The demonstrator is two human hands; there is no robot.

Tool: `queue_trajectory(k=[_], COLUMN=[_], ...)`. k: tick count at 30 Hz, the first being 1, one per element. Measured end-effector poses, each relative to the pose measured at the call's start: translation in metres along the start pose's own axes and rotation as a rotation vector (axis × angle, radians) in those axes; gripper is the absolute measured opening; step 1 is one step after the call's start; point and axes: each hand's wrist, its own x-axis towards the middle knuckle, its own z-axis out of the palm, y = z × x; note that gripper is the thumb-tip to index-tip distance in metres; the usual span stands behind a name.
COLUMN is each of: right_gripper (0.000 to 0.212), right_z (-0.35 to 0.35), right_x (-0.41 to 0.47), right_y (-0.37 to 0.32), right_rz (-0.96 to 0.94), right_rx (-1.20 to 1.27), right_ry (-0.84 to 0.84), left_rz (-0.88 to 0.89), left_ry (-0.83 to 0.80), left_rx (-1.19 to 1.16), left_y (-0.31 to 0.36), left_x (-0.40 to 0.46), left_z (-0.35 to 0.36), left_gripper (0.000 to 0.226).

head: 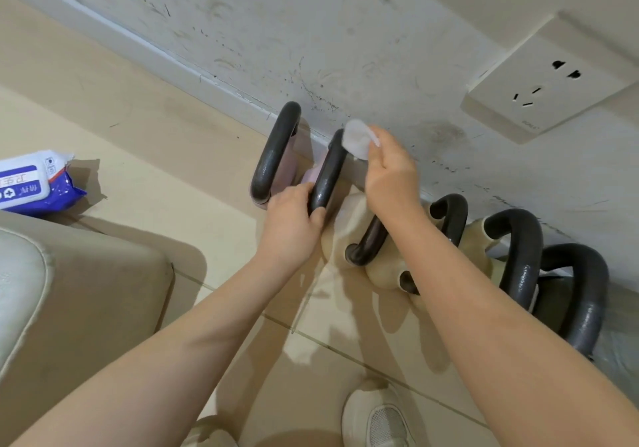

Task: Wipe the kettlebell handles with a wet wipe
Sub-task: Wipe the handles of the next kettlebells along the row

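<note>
Several kettlebells with black handles stand in a row along the wall. My left hand (292,220) grips the lower end of the second black handle (328,173), which belongs to a pink kettlebell. My right hand (389,173) pinches a bunched white wet wipe (356,139) against the top of that same handle. To its left rises another black handle (275,153). A beige kettlebell (345,229) sits under my right wrist, with its dark handle (368,244) partly hidden. Two more black handles (518,256) stand to the right.
A blue and white wet wipe pack (33,180) lies on the tiled floor at left. A beige cushioned seat (69,284) fills the lower left. A wall socket (549,80) is at upper right. My shoe (378,415) is at the bottom.
</note>
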Motion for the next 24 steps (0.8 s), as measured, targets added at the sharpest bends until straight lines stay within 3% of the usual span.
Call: queue_trajectory(k=[3, 5, 8, 12, 14, 17, 20, 22, 24], right_gripper=[0.038, 0.04, 0.044, 0.054, 0.057, 0.047, 0.028, 0.026, 0.027], right_z=[-0.031, -0.04, -0.039, -0.047, -0.053, -0.056, -0.051, -0.055, -0.066], right_x=[-0.019, -0.031, -0.051, -0.059, -0.047, -0.018, -0.021, -0.031, -0.027], right_y=[0.019, 0.036, 0.058, 0.06, 0.055, 0.05, 0.044, 0.045, 0.047], right_rz=[0.043, 0.024, -0.244, -0.562, -0.557, -0.406, -0.568, -0.697, -0.69], right_rx=[-0.017, -0.105, -0.397, -0.646, -0.677, -0.637, -0.714, -0.712, -0.667], right_ry=[0.149, 0.122, -0.151, -0.361, -0.395, -0.342, -0.387, -0.485, -0.503], left_rz=[0.27, 0.338, 0.2, 0.118, 0.066, -0.001, -0.005, 0.012, -0.004], left_ry=[0.134, 0.113, -0.168, -0.279, -0.3, -0.34, -0.385, -0.392, -0.375], left_rx=[0.187, 0.219, 0.202, 0.062, 0.021, 0.02, 0.032, 0.018, -0.005], left_y=[0.008, 0.015, 0.029, 0.041, 0.042, 0.04, 0.042, 0.044, 0.046], left_x=[-0.012, -0.016, -0.013, -0.016, -0.016, -0.012, -0.009, -0.008, -0.011], left_z=[0.009, 0.019, 0.033, 0.035, 0.034, 0.031, 0.028, 0.027, 0.027], left_gripper=[0.048, 0.05, 0.042, 0.018, 0.022, 0.041, 0.04, 0.031, 0.031])
